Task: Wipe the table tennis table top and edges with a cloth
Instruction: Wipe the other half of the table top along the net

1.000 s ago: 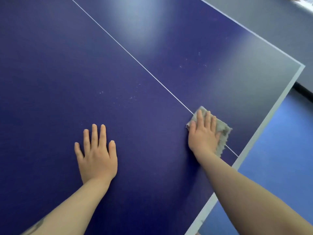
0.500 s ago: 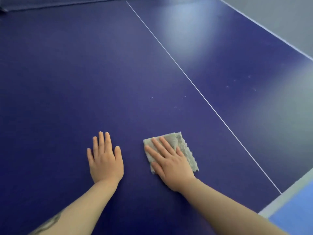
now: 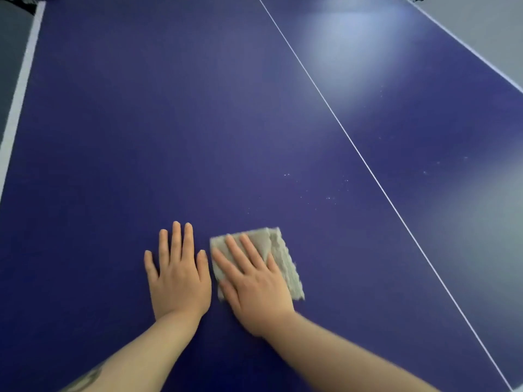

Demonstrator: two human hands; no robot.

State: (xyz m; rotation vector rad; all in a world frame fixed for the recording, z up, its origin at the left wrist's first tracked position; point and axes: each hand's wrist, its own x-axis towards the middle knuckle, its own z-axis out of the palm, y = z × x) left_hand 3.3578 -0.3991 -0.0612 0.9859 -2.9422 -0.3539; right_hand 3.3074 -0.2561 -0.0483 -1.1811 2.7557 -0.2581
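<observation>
The dark blue table tennis table top (image 3: 175,131) fills the view, with a thin white centre line (image 3: 368,165) running from top middle to bottom right. A folded grey cloth (image 3: 285,261) lies flat on the near part of the top. My right hand (image 3: 252,281) presses on it with straight fingers spread over its left half. My left hand (image 3: 178,275) rests flat on the bare top just left of the cloth, fingers straight, almost touching my right hand.
Small white specks (image 3: 328,198) dot the surface beyond the cloth. A white edge stripe (image 3: 19,89) marks the table's left side and another (image 3: 464,43) the far right side. The net (image 3: 17,0) shows at the top left corner. Grey floor lies beyond both sides.
My right hand has slid the cloth leftward from the centre line near the right edge to beside my left hand. The view has turned left; the table's left edge now shows.
</observation>
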